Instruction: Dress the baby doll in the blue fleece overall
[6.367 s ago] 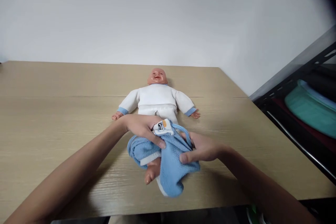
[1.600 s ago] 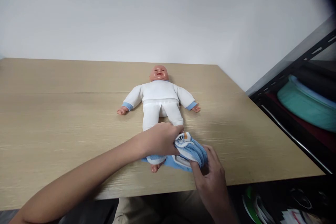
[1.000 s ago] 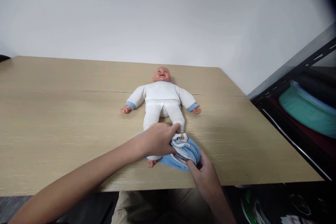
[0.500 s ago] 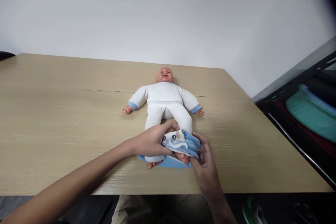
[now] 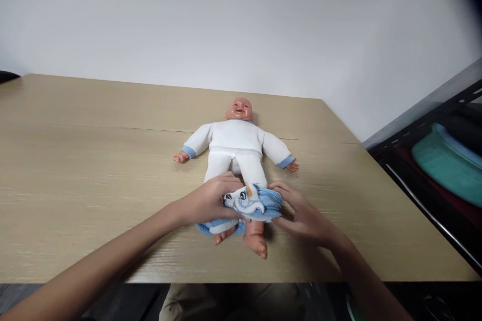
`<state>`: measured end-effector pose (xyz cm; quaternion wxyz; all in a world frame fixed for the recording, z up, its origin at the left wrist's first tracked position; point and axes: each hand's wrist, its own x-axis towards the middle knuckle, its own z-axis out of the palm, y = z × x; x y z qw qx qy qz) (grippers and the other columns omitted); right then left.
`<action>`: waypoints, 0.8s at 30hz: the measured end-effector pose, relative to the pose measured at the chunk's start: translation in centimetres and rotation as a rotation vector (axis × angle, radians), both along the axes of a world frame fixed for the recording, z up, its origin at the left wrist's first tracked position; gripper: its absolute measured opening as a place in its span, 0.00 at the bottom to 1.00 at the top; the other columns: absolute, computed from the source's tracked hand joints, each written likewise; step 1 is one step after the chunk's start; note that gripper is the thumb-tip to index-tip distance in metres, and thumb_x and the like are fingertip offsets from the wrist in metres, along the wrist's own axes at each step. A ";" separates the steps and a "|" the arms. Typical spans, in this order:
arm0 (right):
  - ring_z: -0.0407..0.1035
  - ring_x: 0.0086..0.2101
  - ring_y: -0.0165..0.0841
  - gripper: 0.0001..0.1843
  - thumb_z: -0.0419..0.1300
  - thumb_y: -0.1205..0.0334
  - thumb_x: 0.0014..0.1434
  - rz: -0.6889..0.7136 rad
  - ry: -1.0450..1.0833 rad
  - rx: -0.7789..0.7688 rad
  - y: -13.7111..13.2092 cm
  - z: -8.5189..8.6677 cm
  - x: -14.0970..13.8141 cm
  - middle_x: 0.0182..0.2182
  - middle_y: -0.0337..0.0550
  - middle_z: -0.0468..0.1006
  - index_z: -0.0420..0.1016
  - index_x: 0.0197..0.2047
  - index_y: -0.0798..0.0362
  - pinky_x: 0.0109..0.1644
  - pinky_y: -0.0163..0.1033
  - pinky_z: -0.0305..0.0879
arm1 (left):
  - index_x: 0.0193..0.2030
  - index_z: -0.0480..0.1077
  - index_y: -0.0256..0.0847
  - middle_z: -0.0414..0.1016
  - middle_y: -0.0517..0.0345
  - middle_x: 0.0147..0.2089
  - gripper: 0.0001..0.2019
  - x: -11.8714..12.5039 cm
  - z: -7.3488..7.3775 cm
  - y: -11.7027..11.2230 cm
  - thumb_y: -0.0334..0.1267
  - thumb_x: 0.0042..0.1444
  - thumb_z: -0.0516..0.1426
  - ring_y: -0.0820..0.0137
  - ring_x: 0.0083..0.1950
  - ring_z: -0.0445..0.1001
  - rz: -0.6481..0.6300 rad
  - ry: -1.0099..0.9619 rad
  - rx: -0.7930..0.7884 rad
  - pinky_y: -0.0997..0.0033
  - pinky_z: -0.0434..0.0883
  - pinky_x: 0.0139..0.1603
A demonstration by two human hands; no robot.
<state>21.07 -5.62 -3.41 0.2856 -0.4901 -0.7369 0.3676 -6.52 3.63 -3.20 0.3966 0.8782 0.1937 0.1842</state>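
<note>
A baby doll in a white top and trousers lies on its back, head away from me and feet towards me. Bunched blue-and-white baby trousers with an embroidered unicorn face wrap its lower leg on the right; a bare foot pokes out below. My left hand grips the bunched cloth at its left side, thumb below and fingers above. On the other side my right hand pinches the cloth's right edge. More blue cloth lies around the doll's left-side ankle, partly hidden behind my left hand.
The doll rests on a light wooden table with its front edge close to me. A white wall rises behind. At the right stands a black rack holding a teal basin-like item.
The bunched cloth has moved up the right-side leg, so the foot now shows fully below it. My right hand has shifted from under the cloth to its right edge.
</note>
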 end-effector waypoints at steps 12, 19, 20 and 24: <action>0.69 0.51 0.39 0.08 0.62 0.52 0.75 0.147 -0.069 0.047 3.7 0.9 1.6 0.49 0.43 0.72 0.73 0.47 0.46 0.61 0.44 0.65 | 0.53 0.74 0.46 0.53 0.51 0.83 0.18 -6.2 0.4 1.8 0.53 0.64 0.67 0.40 0.81 0.50 0.109 0.175 0.185 0.34 0.57 0.79; 0.68 0.53 0.41 0.12 0.62 0.47 0.73 0.121 0.250 -0.081 8.2 -2.3 1.0 0.50 0.44 0.72 0.76 0.49 0.47 0.62 0.45 0.63 | 0.49 0.76 0.43 0.72 0.46 0.66 0.10 -5.5 -1.3 4.1 0.47 0.69 0.64 0.52 0.69 0.71 0.139 -0.179 -0.233 0.46 0.67 0.74; 0.68 0.52 0.41 0.13 0.63 0.47 0.72 0.083 0.307 -0.129 8.5 -3.1 0.8 0.48 0.43 0.72 0.76 0.49 0.47 0.61 0.45 0.63 | 0.47 0.76 0.43 0.71 0.46 0.65 0.11 -5.5 -1.9 4.1 0.47 0.68 0.64 0.53 0.68 0.71 0.203 -0.225 -0.297 0.48 0.68 0.73; 0.67 0.43 0.37 0.16 0.68 0.44 0.67 -0.102 0.609 -0.362 8.3 -6.0 -0.3 0.40 0.37 0.73 0.78 0.47 0.46 0.52 0.41 0.65 | 0.43 0.75 0.43 0.63 0.49 0.63 0.12 -6.1 -4.0 3.1 0.49 0.65 0.67 0.55 0.72 0.65 0.436 -0.319 -0.351 0.53 0.68 0.74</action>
